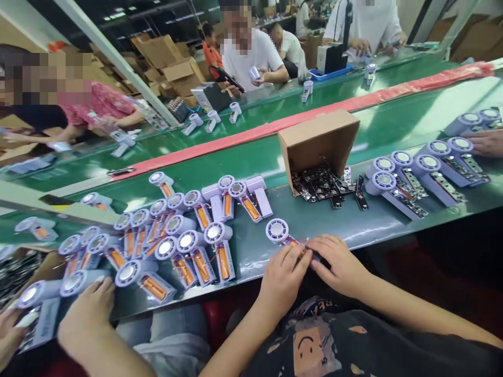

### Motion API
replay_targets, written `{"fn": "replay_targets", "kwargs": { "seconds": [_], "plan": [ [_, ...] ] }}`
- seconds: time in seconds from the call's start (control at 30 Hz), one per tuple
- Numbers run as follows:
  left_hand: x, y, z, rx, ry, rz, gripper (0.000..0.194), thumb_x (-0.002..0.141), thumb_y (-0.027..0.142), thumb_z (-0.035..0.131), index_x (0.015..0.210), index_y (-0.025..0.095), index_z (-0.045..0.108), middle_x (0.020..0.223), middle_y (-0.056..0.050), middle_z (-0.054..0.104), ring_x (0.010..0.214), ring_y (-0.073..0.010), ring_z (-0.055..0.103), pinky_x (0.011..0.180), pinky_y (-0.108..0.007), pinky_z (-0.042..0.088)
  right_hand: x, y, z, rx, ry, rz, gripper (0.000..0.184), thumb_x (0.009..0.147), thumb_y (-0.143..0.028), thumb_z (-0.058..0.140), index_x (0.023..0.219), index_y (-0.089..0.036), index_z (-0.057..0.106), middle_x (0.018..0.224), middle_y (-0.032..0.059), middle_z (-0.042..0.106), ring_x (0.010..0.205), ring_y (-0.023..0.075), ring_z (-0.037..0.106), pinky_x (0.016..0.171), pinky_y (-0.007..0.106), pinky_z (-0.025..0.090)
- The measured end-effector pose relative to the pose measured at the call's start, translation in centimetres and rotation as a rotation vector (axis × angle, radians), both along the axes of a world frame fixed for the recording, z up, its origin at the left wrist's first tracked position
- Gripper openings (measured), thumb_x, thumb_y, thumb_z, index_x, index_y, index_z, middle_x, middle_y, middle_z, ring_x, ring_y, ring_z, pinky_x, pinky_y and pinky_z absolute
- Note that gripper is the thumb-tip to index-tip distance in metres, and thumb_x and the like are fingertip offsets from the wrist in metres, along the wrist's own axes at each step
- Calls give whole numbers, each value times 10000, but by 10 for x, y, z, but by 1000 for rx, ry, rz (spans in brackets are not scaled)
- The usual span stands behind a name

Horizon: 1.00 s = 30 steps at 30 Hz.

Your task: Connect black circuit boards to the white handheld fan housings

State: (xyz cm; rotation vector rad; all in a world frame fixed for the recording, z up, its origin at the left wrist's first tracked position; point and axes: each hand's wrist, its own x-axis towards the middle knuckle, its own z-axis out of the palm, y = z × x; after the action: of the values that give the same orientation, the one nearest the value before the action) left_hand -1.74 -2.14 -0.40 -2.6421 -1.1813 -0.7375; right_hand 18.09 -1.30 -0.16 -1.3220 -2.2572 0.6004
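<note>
My left hand (285, 269) and my right hand (338, 256) meet at the near edge of a green conveyor belt (353, 225). My left hand grips the body of a small white handheld fan (277, 231), whose round head sticks out above my fingers. My right fingers press on a dark circuit board (315, 255), mostly hidden by them. Thin wires show between my hands. To the left lies a cluster of similar fans with orange batteries (184, 241).
A tipped cardboard box (318, 141) spills black circuit boards (320, 186) onto the belt. Fans fitted with boards (416, 178) lie to the right. A co-worker's hand (86, 319) rests at lower left, another (487, 142) at right. More workers sit beyond a red strip (251, 136).
</note>
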Motion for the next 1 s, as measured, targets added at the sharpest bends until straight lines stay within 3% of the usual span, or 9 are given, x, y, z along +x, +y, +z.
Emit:
{"fn": "replay_targets", "kwargs": {
  "seconds": [0.1,0.2,0.27,0.4,0.57,0.7,0.77,0.93,1.0],
  "plan": [
    [14,14,8,103,-89,97,318,916,232,604,1234,223,609,1238,-100,678,1201,-274,559,1055,-455,425,15,-7,-3,102,-93,-35,385,863,-253,618,1245,-202,610,1182,117,696,1101,292,601,947,495,465],
    [7,30,15,1,-9,158,384,898,261,594,1280,220,584,1340,-105,634,1285,-324,513,1132,-536,304,35,8,-1,142,-144,-12,356,903,-190,556,1251,-247,610,1176,84,705,1070,266,612,918,463,463],
    [0,38,16,-100,59,162,383,918,270,567,1292,187,575,1317,-123,644,1200,-319,571,1079,-521,379,50,27,4,148,-111,-46,343,922,-276,557,1261,-251,605,1230,89,675,1116,264,600,940,451,464],
    [-8,41,12,-151,47,104,353,943,282,569,1266,140,581,1255,-155,655,1109,-286,602,970,-434,502,72,73,7,119,-277,-362,391,923,-441,555,1212,-193,643,1128,131,676,1043,297,623,891,431,489],
    [-13,40,13,-238,9,109,438,932,302,598,1347,190,510,1385,-150,579,1281,-301,528,1047,-473,464,81,96,-7,260,-416,-376,304,967,-335,481,1103,-176,702,1009,105,724,898,249,671,751,353,491],
    [-18,37,11,-270,3,135,542,896,319,650,1392,237,450,1445,-139,525,1371,-319,457,1114,-514,386,107,85,0,674,-174,-264,212,917,-241,566,1070,-230,713,893,61,743,773,201,681,663,325,497],
    [-17,33,8,-236,-17,137,556,883,295,662,1389,251,434,1458,-141,502,1392,-323,432,1126,-523,364,117,76,11,787,-26,-191,338,880,-177,613,1187,-297,685,876,36,738,741,193,674,671,328,518],
    [-7,12,12,-28,-298,130,491,834,147,648,1281,268,487,1286,-101,589,1236,-277,550,1051,-482,434,98,51,31,746,251,-9,509,861,-124,625,1356,-244,604,917,57,711,775,194,665,676,337,551],
    [-2,-1,15,-216,-493,40,309,884,168,600,1178,244,549,1044,-52,659,969,-194,637,898,-362,513,75,41,30,692,318,191,394,872,-129,614,1263,-167,648,905,77,701,817,195,667,659,326,554]
  ]
}}
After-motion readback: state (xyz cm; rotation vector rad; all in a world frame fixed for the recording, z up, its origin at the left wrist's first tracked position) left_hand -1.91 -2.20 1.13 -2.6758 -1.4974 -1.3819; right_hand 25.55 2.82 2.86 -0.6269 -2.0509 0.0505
